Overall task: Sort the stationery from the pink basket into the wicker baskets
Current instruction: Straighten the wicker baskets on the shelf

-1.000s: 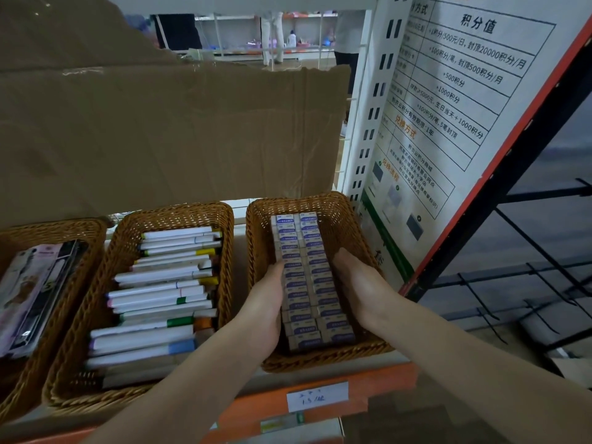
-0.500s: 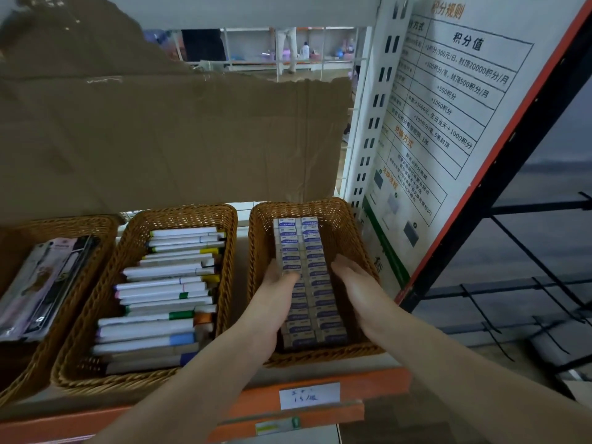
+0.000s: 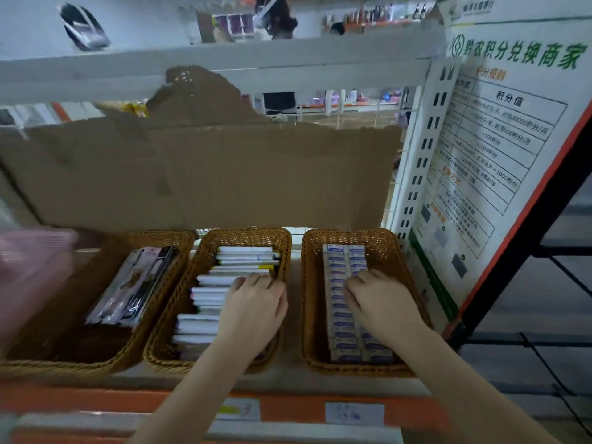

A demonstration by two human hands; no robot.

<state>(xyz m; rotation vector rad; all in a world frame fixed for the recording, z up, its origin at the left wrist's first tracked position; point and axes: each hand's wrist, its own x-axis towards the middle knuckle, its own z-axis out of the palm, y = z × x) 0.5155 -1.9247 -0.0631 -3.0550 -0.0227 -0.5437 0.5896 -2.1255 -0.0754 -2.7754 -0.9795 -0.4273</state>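
The cardboard sheet (image 3: 198, 174) stands behind everything, beyond both hands, and below it three wicker baskets sit in a row on the shelf. The right wicker basket (image 3: 413, 283) lies under the right hand (image 3: 379, 302); the middle wicker basket (image 3: 179, 302) lies under the left hand (image 3: 253, 310); the left wicker basket (image 3: 64, 354) sits further out to the left of the left hand, holding flat packaged items (image 3: 134, 283). The pink basket (image 3: 32, 248) shows only as a blurred pink shape at the far left edge, well apart from both hands.

A second ago both hands flanked the rows of small boxes (image 3: 339, 302) in the right basket, squaring them up. Now the left hand has crossed over to the middle basket, while the right one stays on the boxes. Judging by the full, neat rows, the boxes look settled, and attention is shifting to tidying the pens (image 3: 205, 322); the sorting seems close to done.

The left hand lies palm down on the pens, fingers loosely bent, knuckles up, pressing rather than gripping; nothing is seen held. The right hand rests palm down on the boxes, fingers curled slightly over their tops; whether it pinches one cannot be told.
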